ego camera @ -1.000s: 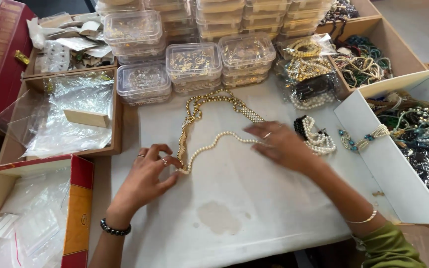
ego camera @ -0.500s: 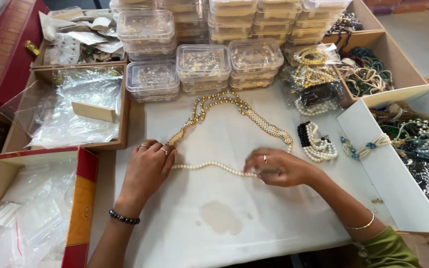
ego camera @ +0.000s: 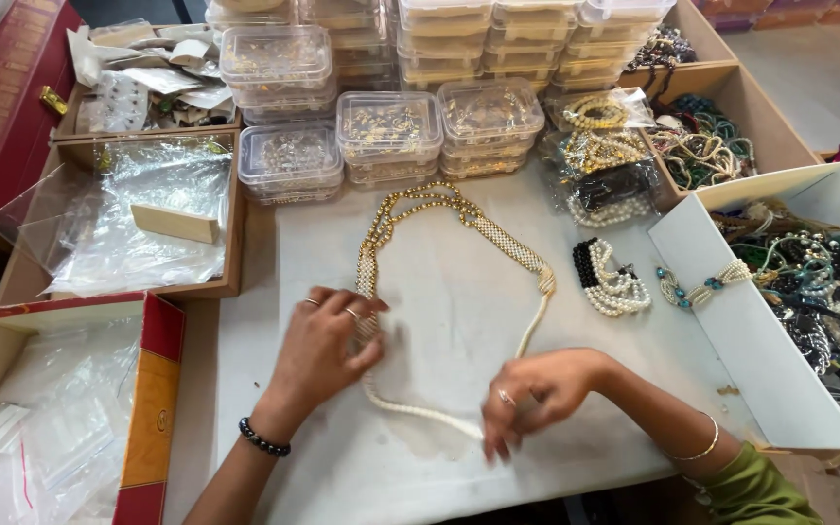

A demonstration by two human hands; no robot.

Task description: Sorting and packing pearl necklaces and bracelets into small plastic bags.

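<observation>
White tabletop (ego camera: pixel 439 321) crowded with jewellery boxes.
Left hand (ego camera: pixel 328 340) presses flat on the pearl-and-gold necklace (ego camera: pixel 498 243); right hand (ego camera: pixel 537 394) pinches its pearl strand.

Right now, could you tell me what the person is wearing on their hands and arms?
The left hand has rings on two fingers and a black beaded bracelet at the wrist. The right hand has one ring, a thin gold-coloured bangle and an olive-green sleeve further up the arm.

Clear lidded plastic boxes (ego camera: pixel 389 131) stacked beyond my left grip (ego camera: pixel 323 345); red-and-orange carton (ego camera: pixel 153 389) just left of it.
</observation>
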